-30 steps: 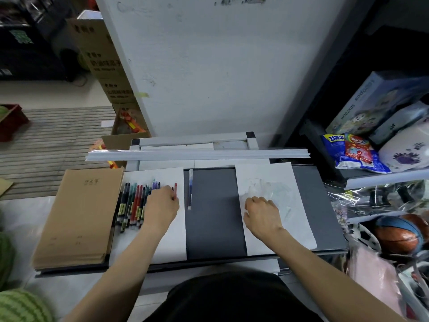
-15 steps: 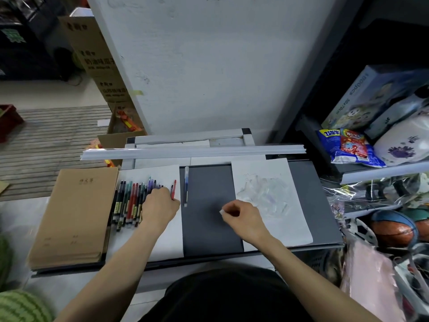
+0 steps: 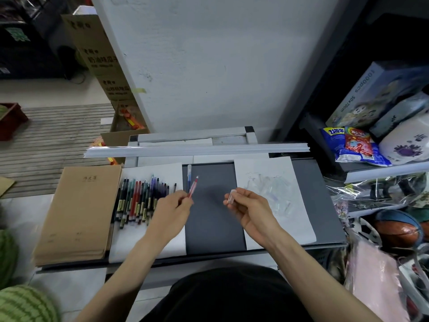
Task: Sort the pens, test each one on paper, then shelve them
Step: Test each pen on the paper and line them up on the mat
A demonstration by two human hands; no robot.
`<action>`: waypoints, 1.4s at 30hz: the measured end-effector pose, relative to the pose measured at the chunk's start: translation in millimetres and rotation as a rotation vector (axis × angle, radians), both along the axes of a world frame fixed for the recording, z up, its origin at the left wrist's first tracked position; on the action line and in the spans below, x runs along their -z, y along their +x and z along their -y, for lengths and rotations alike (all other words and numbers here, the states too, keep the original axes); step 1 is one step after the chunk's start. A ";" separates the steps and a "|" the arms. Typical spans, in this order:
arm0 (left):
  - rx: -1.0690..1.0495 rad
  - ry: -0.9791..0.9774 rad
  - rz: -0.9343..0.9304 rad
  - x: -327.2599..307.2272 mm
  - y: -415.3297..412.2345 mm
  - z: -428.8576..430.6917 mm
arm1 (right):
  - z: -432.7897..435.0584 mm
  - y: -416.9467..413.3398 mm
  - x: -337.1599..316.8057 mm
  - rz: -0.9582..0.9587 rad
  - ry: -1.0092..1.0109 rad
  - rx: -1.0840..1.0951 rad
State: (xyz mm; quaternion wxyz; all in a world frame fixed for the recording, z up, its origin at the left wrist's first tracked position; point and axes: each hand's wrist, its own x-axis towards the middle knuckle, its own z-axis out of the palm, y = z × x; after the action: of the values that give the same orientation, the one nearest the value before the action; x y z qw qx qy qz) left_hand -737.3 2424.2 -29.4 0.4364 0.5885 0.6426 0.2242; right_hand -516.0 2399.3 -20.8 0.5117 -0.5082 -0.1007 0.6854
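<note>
My left hand (image 3: 173, 206) pinches a red pen (image 3: 193, 187) above the dark grey board (image 3: 213, 219), its tip pointing up and away. My right hand (image 3: 249, 206) holds a small clear pen cap (image 3: 231, 196) between thumb and fingers, a short gap from the pen. A row of several coloured pens (image 3: 139, 198) lies on the left white sheet (image 3: 148, 242). One blue pen (image 3: 189, 176) lies alone at the board's left edge. The right white sheet (image 3: 290, 217) carries faint scribbles and clear caps.
A stack of brown notebooks (image 3: 76, 212) lies left of the pens. A long white rail (image 3: 197, 149) crosses behind the board. Shelves at the right hold a snack bag (image 3: 350, 145), boxes and balls (image 3: 399, 228). Watermelons (image 3: 25, 303) sit at the lower left.
My left hand lifted the red pen off the left sheet and moved it right. My right hand left the scribbled sheet and rose toward the middle with a clear cap.
</note>
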 end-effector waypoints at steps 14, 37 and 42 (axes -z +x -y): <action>0.098 -0.055 0.256 -19.3 16.4 50.1 | 5.1 -17.4 -16.8 0.101 0.138 0.055; -0.067 -0.386 0.593 -5.6 26.8 49.5 | 13.4 -32.5 11.6 0.195 0.160 -0.022; 0.076 -0.289 0.421 -4.0 31.3 45.9 | 4.6 -17.6 13.0 0.223 0.187 -0.127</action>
State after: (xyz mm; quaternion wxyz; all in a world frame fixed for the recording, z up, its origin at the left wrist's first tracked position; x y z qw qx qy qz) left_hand -706.0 2378.3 -25.5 0.6482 0.4840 0.5404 0.2312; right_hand -533.5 2394.7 -33.8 0.4982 -0.5237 -0.2522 0.6433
